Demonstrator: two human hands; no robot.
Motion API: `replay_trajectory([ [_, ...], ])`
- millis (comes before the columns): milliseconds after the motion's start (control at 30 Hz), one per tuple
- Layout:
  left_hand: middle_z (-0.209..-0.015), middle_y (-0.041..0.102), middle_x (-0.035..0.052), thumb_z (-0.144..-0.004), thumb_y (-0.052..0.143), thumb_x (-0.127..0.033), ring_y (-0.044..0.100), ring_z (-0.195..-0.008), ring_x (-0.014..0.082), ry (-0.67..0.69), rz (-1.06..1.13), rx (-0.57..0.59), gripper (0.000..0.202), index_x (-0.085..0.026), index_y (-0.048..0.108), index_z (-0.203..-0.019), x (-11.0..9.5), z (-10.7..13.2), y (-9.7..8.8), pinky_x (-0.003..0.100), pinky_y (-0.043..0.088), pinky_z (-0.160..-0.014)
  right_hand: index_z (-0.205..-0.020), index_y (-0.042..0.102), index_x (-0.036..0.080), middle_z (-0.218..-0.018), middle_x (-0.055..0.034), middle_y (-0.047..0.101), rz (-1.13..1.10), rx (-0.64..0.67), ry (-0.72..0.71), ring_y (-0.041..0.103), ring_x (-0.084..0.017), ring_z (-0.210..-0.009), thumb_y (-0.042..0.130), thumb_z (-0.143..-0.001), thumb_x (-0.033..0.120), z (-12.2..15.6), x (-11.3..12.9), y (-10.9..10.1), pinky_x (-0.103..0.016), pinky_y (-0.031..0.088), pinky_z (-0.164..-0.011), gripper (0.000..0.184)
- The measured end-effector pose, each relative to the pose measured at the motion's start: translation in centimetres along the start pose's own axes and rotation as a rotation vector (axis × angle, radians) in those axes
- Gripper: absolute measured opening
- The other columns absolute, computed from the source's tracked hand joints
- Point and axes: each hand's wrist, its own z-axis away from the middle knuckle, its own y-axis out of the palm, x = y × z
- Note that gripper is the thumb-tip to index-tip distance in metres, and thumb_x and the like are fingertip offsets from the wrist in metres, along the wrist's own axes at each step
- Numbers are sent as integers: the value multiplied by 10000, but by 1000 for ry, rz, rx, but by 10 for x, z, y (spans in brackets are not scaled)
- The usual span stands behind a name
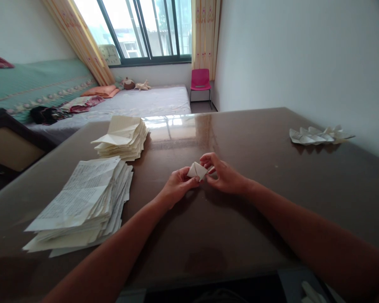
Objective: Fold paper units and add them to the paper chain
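Both grips pinched on folded paper: left hand, right hand, forearms converging

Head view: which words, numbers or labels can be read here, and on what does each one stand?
Nothing can be read.
stack of printed sheets: rows of fine print, too small and blurred to read.
folded paper: no print visible.
pile of folded sheets: no legible text.

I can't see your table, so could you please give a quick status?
Left hand, right hand both pinching folded paper. Paper stacks well left, not blocking.
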Motion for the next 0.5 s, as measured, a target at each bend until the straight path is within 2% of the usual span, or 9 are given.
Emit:
replay_trajectory([
  [100, -864, 680, 48, -697, 747, -385, 643, -794, 168, 26, -29, -58, 431, -109, 620, -1003, 6, -3, -1, 307, 525, -768, -1142, 494, 183, -1030, -58, 621, -198, 51, 67, 610, -145, -860, 551, -805, 247, -4, -3, -3, -246, 494, -682, 348],
  [233, -921, 697, 61, -709, 734, -347, 667, -838, 193, 62, -91, -102, 552, -139, 519, -1173, 11, -3, 1, 343, 546, -768, -970, 632, 156, -888, -34, 669, -241, 42, 137, 612, -138, -735, 613, -803, 415, -7, -7, 2, -248, 490, -665, 309],
  [333, -891, 710, 58, -743, 699, -339, 675, -793, 187, 79, -198, -109, 569, -146, 493, -1236, 10, -2, 2, 328, 545, -741, -860, 675, 146, -776, -21, 680, -270, 27, 139, 596, -134, -678, 598, -816, 443, -6, -11, 7, -234, 464, -625, 310],
  [400, -884, 711, 55, -770, 666, -357, 669, -786, 181, 112, -283, -123, 494, -148, 543, -1200, 9, -1, 2, 304, 536, -730, -813, 678, 142, -740, -16, 674, -269, -5, 138, 585, -131, -663, 606, -813, 438, -6, -13, 9, -227, 448, -608, 304],
  [500, -835, 703, 38, -789, 630, -399, 643, -739, 159, 158, -426, -168, 351, -147, 651, -1033, 7, -1, 0, 248, 512, -670, -773, 675, 139, -710, -11, 658, -248, -34, 138, 564, -126, -652, 622, -802, 430, -6, -15, 9, -223, 430, -595, 297],
])
